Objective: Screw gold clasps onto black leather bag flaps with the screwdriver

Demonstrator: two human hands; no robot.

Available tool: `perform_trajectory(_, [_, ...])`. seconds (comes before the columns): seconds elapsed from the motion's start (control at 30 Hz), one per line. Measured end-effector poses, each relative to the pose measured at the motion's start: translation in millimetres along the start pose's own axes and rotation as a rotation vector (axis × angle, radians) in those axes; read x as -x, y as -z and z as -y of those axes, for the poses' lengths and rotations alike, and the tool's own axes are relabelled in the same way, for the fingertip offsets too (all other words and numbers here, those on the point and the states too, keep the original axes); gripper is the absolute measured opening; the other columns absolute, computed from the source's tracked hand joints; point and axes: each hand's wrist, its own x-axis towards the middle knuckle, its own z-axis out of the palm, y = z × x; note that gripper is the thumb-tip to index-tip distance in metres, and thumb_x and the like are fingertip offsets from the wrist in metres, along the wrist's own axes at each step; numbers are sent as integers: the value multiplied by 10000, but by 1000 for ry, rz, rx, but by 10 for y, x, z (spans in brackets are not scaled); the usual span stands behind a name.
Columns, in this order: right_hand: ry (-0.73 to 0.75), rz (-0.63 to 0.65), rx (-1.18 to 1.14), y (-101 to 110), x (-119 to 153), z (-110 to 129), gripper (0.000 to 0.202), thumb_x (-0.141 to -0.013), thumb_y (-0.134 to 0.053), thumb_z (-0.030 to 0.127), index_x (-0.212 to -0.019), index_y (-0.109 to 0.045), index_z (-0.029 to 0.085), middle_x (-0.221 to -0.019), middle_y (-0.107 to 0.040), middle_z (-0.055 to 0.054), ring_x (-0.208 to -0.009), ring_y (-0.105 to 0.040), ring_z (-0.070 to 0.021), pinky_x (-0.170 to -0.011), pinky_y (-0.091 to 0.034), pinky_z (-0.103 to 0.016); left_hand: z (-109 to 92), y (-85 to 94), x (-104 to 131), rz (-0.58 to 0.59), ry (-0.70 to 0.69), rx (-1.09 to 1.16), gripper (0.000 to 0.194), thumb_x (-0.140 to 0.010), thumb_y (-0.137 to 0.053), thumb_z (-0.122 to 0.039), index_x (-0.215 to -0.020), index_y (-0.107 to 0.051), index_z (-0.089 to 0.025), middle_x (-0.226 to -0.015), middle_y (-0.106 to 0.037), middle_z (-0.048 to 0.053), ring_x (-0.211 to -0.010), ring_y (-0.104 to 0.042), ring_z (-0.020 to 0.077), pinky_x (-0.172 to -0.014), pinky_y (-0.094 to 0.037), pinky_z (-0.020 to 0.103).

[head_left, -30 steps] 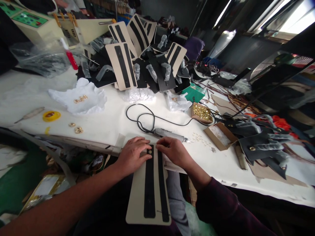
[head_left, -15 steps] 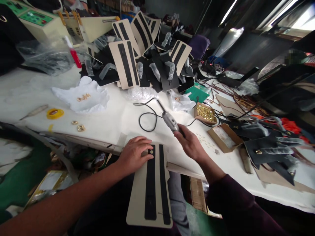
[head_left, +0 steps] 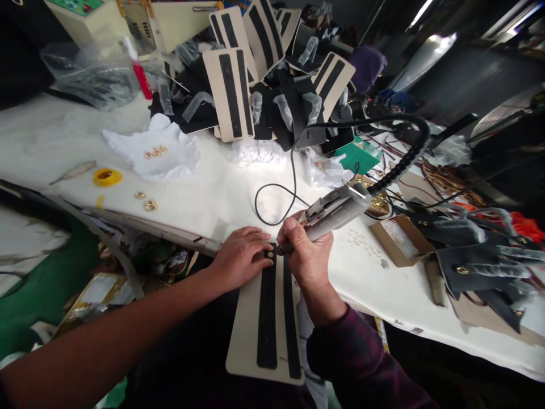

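Note:
A beige panel [head_left: 249, 318] with two black strips lies over the lap, its far end at the table edge. My left hand [head_left: 243, 257] rests on that end, fingers apart, thumb and fingertips beside a small round metal piece [head_left: 270, 255] on the left strip. In my right hand [head_left: 310, 255] is a grey corded tool [head_left: 336, 213], fingers wrapped round it. The tool's tip is close to the metal piece; whether they touch I cannot tell. Its black cord arcs back from the upper right end.
White table [head_left: 204, 193] holds yellow tape [head_left: 107, 176], gold rings on white wrapping [head_left: 170, 153], and a small cardboard box [head_left: 402, 241] at right. Similar striped panels [head_left: 230, 94] are piled at the back. Dark pieces with plastic-wrapped parts [head_left: 472, 272] lie at the right.
My right hand has turned the tool round and brought its tip down near the metal piece. My left hand remains on the panel. The view has shifted slightly.

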Motion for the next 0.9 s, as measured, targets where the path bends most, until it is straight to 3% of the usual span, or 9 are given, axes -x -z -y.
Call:
perform_trajectory(0.27, [39,36,34,-46,17,-111,434,-849,-817,491,-642,-589,185,-608,-585,8,-541,-534,-130,-510,-442,-268,-27,28,-13,7,-7,13,290,-838,-856,-239,-1108,-752,-266,-1341,-734,33,-1308,-600,304,-1120,-471,511])
perform_trajectory(0.6, [81,50,87,-50,29,-74,348,-810,-840,403,-642,-635,177,-617,-632,-4,-557,-563,-136,-555,-510,-262,-31,35,-13,-1,-21,30,186,-912,-791,-311,-1080,-751,-242,-1330,-736,43,-1277,-613,295,-1090,-479,497])
perform_trajectory(0.9, [119,96,116,-53,18,-89,292,-812,-784,342,-648,-596,189,-641,-614,-2,-589,-555,-140,-565,-494,-269,16,-7,3,-28,-58,-14,208,-920,-767,-264,-1125,-736,-244,-1318,-731,56,-1275,-604,290,-1085,-471,480])
